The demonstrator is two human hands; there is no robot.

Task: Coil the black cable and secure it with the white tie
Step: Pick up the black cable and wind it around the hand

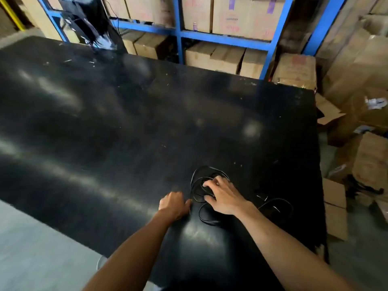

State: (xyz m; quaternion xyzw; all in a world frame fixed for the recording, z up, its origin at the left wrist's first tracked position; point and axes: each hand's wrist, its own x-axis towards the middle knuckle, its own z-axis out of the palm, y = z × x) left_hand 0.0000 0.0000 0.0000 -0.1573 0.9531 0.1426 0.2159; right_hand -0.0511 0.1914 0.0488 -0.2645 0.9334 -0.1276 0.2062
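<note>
A black cable (197, 181) lies in loose loops on the black table (126, 122), near its front right part. My right hand (223, 195) rests on top of the loops, its fingers curled down onto the cable. My left hand (174, 203) sits just left of the loops with its fingers closed, touching the cable's left edge. More black cable (277, 203) trails to the right of my right wrist, with small white bits (265, 198) beside it. I cannot make out the white tie for certain.
Blue metal shelving (222, 37) with cardboard boxes (247, 17) stands behind the table. More boxes (336, 206) are piled on the floor at the right, close to the table's right edge. A dark hanging bundle (90, 24) is at the far left corner.
</note>
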